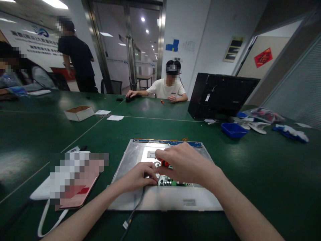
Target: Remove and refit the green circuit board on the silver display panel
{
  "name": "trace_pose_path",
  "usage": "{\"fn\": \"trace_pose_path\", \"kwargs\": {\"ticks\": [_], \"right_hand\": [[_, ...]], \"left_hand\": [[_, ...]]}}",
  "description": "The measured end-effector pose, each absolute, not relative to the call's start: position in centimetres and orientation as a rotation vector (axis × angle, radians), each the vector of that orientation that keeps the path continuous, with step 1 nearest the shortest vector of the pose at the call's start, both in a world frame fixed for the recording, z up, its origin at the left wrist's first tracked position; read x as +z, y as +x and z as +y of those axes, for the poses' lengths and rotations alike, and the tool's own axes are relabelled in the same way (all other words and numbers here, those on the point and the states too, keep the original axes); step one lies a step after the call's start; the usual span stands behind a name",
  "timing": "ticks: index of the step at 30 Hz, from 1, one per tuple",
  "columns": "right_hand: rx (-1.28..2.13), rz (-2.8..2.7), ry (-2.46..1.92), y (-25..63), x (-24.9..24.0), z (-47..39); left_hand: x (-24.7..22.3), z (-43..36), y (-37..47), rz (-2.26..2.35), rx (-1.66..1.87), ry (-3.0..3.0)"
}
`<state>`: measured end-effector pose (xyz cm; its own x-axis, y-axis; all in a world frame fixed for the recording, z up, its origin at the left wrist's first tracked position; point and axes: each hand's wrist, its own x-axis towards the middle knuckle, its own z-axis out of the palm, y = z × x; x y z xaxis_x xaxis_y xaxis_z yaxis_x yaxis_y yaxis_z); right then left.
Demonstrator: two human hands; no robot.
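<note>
A flat metal-backed display panel (165,198) lies in front of me with a green circuit board (173,183) on its back. My right hand (185,164) is closed around a red-and-black screwdriver (164,163) above the board; its tip is hidden. My left hand (137,175) rests at the board's left end, thumb and fingers drawn together. What those fingertips hold, if anything, does not show. A dark cable (137,204) with a white connector (125,224) runs down from beneath the left fingers. Along the panel's far edge sits a blue circuit strip (160,142).
To my left lie a pink phone (81,187) and a white device (40,190) with a white cable. Further off are a shallow box (79,113), a blue tray (234,130), gloves (291,133) and a black monitor (220,95). Another person (170,87) sits opposite.
</note>
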<state>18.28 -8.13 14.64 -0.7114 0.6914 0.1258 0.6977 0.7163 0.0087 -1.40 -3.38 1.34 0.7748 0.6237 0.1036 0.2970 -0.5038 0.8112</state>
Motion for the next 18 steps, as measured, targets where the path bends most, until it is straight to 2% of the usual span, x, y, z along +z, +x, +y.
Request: {"fn": "trace_pose_path", "kwargs": {"ticks": [6, 13, 18], "right_hand": [[0.055, -2.829, -1.081, 18.79, 15.23, -8.37], [-0.112, -2.757, -1.219, 18.57, 14.35, -7.72], [-0.040, -2.779, -1.160, 18.79, 14.79, -8.06]], "left_hand": [[1.39, -3.42, -1.40, 0.695, 0.463, 2.121], [1.48, -3.42, -1.43, 0.695, 0.460, 2.123], [1.39, -3.45, -1.45, 0.701, 0.467, 2.110]]}}
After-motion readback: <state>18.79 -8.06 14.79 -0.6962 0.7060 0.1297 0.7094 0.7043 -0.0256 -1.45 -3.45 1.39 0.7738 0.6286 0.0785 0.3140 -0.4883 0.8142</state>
